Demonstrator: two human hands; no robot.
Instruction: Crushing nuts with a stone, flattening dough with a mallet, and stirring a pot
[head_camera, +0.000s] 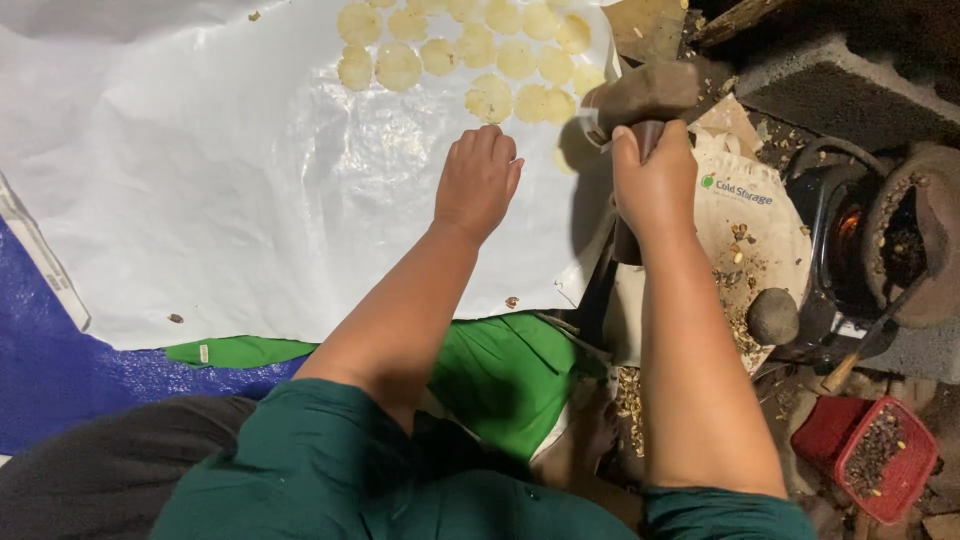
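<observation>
A broad white plastic sheet covers most of the ground ahead of the seated person, with a blue tarp showing at 8 o'clock and a green cloth at 6 o'clock by the knees. At 12 o'clock on the sheet lies a cluster of flattened pale yellow discs, laid edge to edge in rows. At 3 o'clock a cream cloth bag is strewn with husks and kernels and carries a round dark stone; beyond it sits a small clay stove with a glow inside, and at 5 o'clock a red basket of scraps. The right hand is clamped around the handle of a heavy mallet, whose blocky head is raised at about 1 o'clock, wrist straight and forearm running down toward 5 o'clock. The left hand rests palm down on the sheet just below the nearest disc, fingers together and curled, holding nothing that can be seen. Judging from this, a good stroke would come down square and flat, so the piece spreads evenly instead of tearing, with the left fingers kept well apart from the striking spot and the sheet held taut.
</observation>
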